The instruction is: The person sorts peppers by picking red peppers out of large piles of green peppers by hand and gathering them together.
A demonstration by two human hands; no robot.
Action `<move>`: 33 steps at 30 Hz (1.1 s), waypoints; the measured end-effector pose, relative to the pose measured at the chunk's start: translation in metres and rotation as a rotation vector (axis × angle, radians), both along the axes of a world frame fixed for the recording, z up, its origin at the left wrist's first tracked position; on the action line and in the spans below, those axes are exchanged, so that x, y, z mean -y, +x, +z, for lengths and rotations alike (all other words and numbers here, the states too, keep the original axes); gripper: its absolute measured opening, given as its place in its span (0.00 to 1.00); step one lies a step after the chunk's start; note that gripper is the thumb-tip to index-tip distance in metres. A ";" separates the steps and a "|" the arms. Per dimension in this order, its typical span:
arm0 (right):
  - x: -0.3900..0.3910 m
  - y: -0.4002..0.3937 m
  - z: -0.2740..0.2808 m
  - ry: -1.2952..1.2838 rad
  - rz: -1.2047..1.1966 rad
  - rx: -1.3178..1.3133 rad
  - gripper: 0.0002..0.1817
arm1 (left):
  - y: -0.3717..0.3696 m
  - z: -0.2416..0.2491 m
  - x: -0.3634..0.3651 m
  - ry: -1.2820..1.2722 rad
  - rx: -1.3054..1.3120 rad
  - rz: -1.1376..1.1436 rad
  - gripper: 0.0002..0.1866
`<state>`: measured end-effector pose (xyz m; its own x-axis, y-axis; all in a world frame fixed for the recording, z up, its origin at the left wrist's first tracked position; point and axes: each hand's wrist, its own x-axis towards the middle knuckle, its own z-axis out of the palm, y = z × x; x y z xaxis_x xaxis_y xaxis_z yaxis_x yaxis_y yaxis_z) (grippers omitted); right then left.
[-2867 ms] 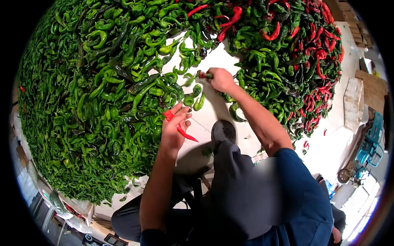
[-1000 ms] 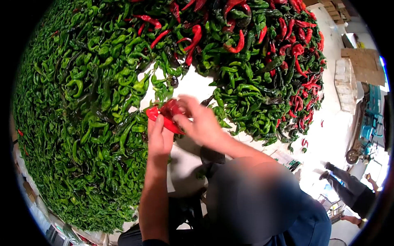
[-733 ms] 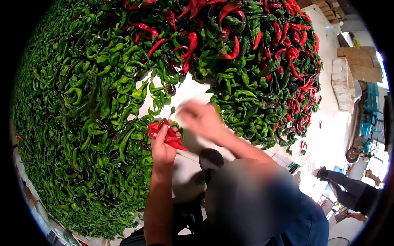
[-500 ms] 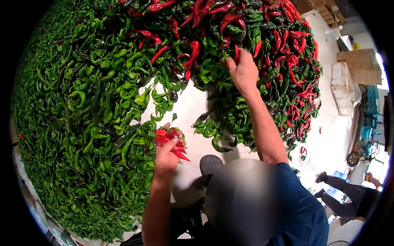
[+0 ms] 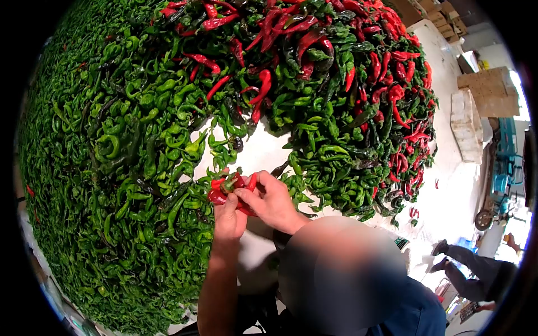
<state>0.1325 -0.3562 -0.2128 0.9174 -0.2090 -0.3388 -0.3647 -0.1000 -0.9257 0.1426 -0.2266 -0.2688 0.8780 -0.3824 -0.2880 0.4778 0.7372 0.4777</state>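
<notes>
Several red chili peppers point(image 5: 217, 196) are bunched in my left hand point(image 5: 230, 220), its thumb pressed over them and a green stem showing on top. Close against it, my right hand point(image 5: 274, 203) pinches one more red chili pepper point(image 5: 252, 182) at the side of the bunch. The two hands meet low over the pale floor point(image 5: 266, 147), between a broad heap of green peppers point(image 5: 134, 185) on the left and a mixed heap of green and red peppers point(image 5: 330, 151) on the right. The fingers of my left hand are partly hidden behind the bunch.
Red peppers point(image 5: 266, 84) lie scattered over the top of the heap ahead. At the right stand a white foam box point(image 5: 466, 126), a cardboard box point(image 5: 490, 92) and a blue wheeled frame point(image 5: 507, 140). Another person's legs point(image 5: 468, 271) show at the lower right.
My right hand has come back from the mixed heap to my left hand, carrying a red chili pepper. My left hand stays nearly in place, still holding its bunch.
</notes>
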 end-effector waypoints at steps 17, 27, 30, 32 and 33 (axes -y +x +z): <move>0.069 0.191 -0.088 -0.761 -0.354 -0.125 0.39 | -0.045 -0.017 -0.045 0.310 -0.376 -0.005 0.24; 0.094 0.168 -0.105 -0.593 -0.150 0.056 0.21 | -0.064 -0.012 -0.090 0.282 -0.467 0.058 0.21; 0.093 0.164 -0.116 -0.718 0.007 0.048 0.20 | -0.063 -0.017 -0.103 0.275 -0.505 0.060 0.21; 0.091 0.162 -0.121 -0.868 0.214 -0.041 0.19 | -0.065 -0.018 -0.107 0.297 -0.497 0.063 0.20; 0.084 0.161 -0.109 -0.955 0.366 -0.148 0.18 | -0.065 -0.018 -0.108 0.301 -0.491 0.063 0.20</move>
